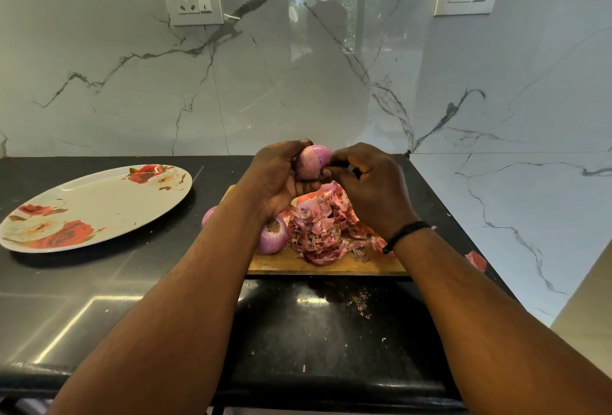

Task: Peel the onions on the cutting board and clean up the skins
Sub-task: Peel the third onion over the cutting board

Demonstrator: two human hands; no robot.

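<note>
My left hand (276, 176) grips a purple onion (313, 161) above the wooden cutting board (298, 264). My right hand (371, 182) pinches at the onion's right side with curled fingertips. A heap of pink onion skins (326, 226) lies on the board under both hands. A peeled onion (273, 235) rests on the board at the heap's left. Part of another onion (208, 214) shows beyond my left forearm.
A large oval plate (96, 206) with a rose pattern sits on the black counter at the left. One loose skin piece (477, 260) lies right of the board. Small skin flakes (361, 305) dot the counter in front. The marble wall stands close behind.
</note>
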